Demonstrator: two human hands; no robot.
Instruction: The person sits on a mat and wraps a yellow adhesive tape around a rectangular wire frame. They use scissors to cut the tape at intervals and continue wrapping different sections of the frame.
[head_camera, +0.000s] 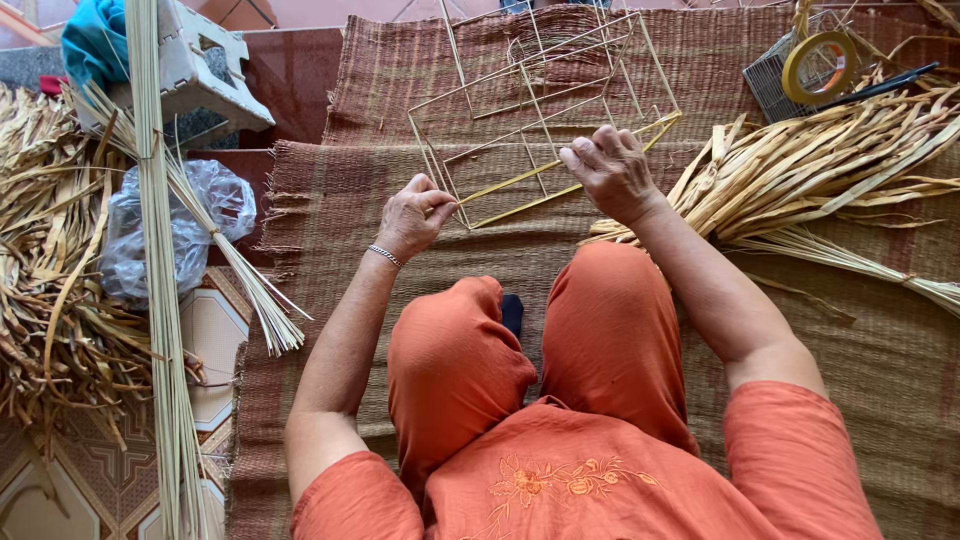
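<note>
1. Wire frame sits on the mat ahead of your knees.
2. Left hand pinches its near corner; right hand closed over a bar.
3. Looks light, springy, bends easily: grip at joints.

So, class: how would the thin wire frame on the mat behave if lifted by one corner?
The wire frame is probably light, being open thin rods. It likely keeps its shape but may flex. It shouldn't roll, lying flat on the woven mat.
</note>
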